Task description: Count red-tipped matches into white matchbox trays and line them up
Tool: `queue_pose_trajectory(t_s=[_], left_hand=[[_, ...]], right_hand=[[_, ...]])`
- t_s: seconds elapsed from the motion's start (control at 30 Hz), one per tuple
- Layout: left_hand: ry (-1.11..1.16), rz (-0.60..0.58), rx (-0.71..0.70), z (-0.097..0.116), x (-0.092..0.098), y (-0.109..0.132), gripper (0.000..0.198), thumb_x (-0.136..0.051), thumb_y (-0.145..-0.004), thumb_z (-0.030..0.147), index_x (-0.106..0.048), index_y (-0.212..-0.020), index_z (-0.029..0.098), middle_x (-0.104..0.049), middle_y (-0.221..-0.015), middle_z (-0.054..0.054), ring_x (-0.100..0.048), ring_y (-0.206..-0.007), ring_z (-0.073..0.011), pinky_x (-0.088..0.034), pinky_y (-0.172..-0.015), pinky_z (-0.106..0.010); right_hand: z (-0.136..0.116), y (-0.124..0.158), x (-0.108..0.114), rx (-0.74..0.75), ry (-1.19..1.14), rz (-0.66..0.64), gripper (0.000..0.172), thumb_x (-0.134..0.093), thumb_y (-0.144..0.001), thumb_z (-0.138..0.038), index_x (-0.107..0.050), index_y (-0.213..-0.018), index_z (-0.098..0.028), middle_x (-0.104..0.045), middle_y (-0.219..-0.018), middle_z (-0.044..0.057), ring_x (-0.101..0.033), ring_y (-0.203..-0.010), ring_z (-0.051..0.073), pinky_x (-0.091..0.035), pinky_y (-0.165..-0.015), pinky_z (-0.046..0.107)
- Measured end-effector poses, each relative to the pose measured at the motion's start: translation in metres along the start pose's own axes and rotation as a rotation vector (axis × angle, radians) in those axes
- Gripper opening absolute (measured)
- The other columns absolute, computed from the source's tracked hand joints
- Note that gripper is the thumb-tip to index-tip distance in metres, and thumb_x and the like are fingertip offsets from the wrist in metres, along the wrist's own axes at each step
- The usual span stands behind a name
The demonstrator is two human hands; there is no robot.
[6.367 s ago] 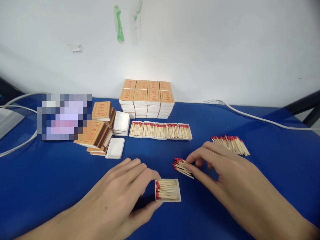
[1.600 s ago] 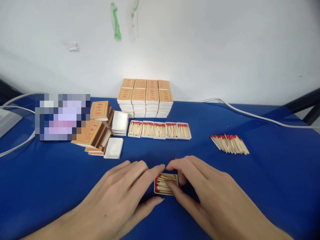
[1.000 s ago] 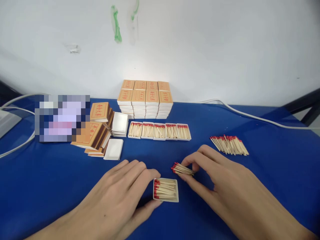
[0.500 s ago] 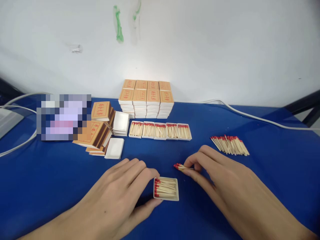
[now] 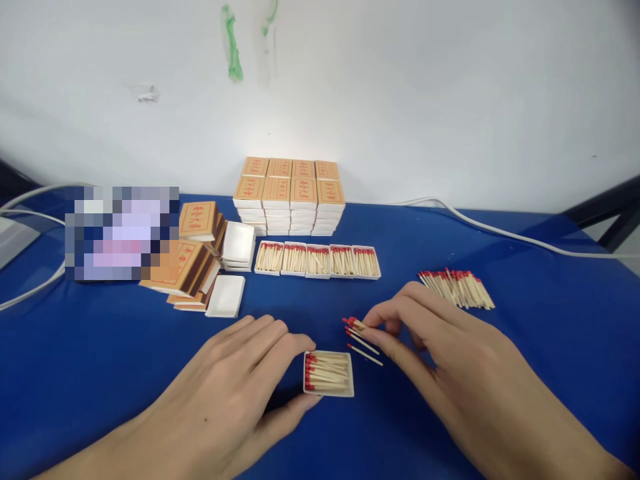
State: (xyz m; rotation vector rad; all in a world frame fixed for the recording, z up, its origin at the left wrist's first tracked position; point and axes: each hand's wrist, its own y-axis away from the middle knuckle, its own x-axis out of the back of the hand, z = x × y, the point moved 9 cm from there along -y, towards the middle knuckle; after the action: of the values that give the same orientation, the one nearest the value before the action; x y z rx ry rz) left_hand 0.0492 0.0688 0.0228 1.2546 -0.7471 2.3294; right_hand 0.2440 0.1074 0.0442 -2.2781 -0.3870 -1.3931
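My left hand (image 5: 240, 390) grips a white matchbox tray (image 5: 351, 383) by its left end, thumb below and index finger above. Inside the tray lie several matches (image 5: 327, 373), their red heads toward my left fingers. Just to the right, my right hand (image 5: 425, 340) pinches a small bunch of matches (image 5: 356, 325) between thumb and forefinger, heads pointing left. Under that pinch, loose matches (image 5: 367, 357) rest on the blue table (image 5: 390, 427), between the tray and my right thumb. How many matches the pinch holds is hidden by the fingers.
Filled trays (image 5: 306, 260) stand in a row ahead, before stacked matchboxes (image 5: 290, 193). At left are piled orange covers (image 5: 183, 263), white trays (image 5: 225, 297) and a blurred device (image 5: 125, 233). A match pile (image 5: 460, 288) lies right. A white cable (image 5: 490, 233) runs along the wall.
A couple of matches now lie loose on the table below my right fingers, parted from the pinched bunch. My left hand still holds the tray. The whole view has shifted slightly.
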Motion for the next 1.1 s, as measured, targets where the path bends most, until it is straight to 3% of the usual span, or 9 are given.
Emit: queue_pose_trajectory(t_s=[0.1, 0.23, 0.4, 0.57, 0.67, 0.97, 1.1], left_hand=[[-0.007, 0.008, -0.019, 0.002, 0.001, 0.000, 0.025, -0.074, -0.115, 0.026, -0.064, -0.138, 0.024, -0.071, -0.105, -0.001, -0.072, -0.093, -0.0228, -0.057, -0.078, -0.036], [0.011, 0.005, -0.034, 0.004, 0.003, -0.004, 0.019, -0.071, -0.117, 0.026, -0.063, -0.134, 0.023, -0.070, -0.104, 0.000, -0.069, -0.089, -0.0214, -0.057, -0.078, -0.037], [0.031, -0.014, -0.037, 0.003, 0.001, -0.006, 0.017, -0.070, -0.118, 0.024, -0.062, -0.132, 0.024, -0.068, -0.102, 0.001, -0.066, -0.087, -0.0205, -0.055, -0.083, -0.038], [0.057, -0.021, -0.017, 0.001, -0.002, -0.003, 0.017, -0.068, -0.119, 0.025, -0.062, -0.135, 0.024, -0.066, -0.101, 0.002, -0.064, -0.087, -0.0203, -0.053, -0.081, -0.038], [0.061, -0.031, -0.008, 0.000, -0.002, -0.002, 0.015, -0.068, -0.120, 0.026, -0.063, -0.134, 0.025, -0.067, -0.102, 0.001, -0.066, -0.089, -0.0203, -0.052, -0.078, -0.037], [0.038, 0.003, -0.020, 0.001, 0.001, -0.001, 0.017, -0.066, -0.121, 0.029, -0.063, -0.137, 0.025, -0.071, -0.103, 0.000, -0.070, -0.092, -0.0210, -0.055, -0.081, -0.037], [0.043, -0.005, -0.030, 0.002, -0.001, -0.001, 0.011, -0.065, -0.121, 0.029, -0.064, -0.132, 0.025, -0.071, -0.102, 0.000, -0.070, -0.090, -0.0209, -0.053, -0.077, -0.036]], right_hand=[[-0.021, 0.000, 0.000, 0.100, -0.063, -0.003, 0.028, -0.055, -0.125, -0.033, -0.076, -0.109, -0.026, -0.078, -0.105, 0.004, -0.078, -0.080, 0.016, -0.061, -0.063, 0.026], [-0.045, 0.005, -0.016, 0.240, -0.054, -0.096, 0.037, -0.048, -0.125, -0.021, -0.078, -0.104, -0.024, -0.078, -0.102, 0.006, -0.075, -0.088, 0.017, -0.064, -0.071, 0.025], [-0.047, 0.009, -0.024, 0.308, 0.035, -0.114, 0.034, -0.049, -0.121, -0.014, -0.075, -0.101, -0.022, -0.075, -0.099, 0.006, -0.070, -0.085, 0.019, -0.062, -0.069, 0.030], [-0.050, 0.014, -0.027, 0.377, 0.119, -0.161, 0.022, -0.064, -0.106, -0.002, -0.074, -0.105, -0.021, -0.077, -0.102, 0.006, -0.071, -0.091, 0.025, -0.060, -0.069, 0.037], [-0.052, 0.014, -0.027, 0.385, 0.140, -0.148, 0.019, -0.069, -0.104, -0.003, -0.073, -0.103, -0.021, -0.077, -0.102, 0.006, -0.071, -0.093, 0.026, -0.060, -0.070, 0.038], [-0.056, 0.009, -0.021, 0.390, 0.094, -0.109, 0.025, -0.061, -0.120, -0.018, -0.075, -0.100, -0.023, -0.076, -0.097, 0.004, -0.070, -0.091, 0.023, -0.060, -0.076, 0.037], [-0.052, 0.005, -0.020, 0.346, 0.089, -0.104, 0.030, -0.056, -0.121, -0.016, -0.074, -0.098, -0.023, -0.074, -0.095, 0.005, -0.068, -0.089, 0.022, -0.060, -0.076, 0.036]])
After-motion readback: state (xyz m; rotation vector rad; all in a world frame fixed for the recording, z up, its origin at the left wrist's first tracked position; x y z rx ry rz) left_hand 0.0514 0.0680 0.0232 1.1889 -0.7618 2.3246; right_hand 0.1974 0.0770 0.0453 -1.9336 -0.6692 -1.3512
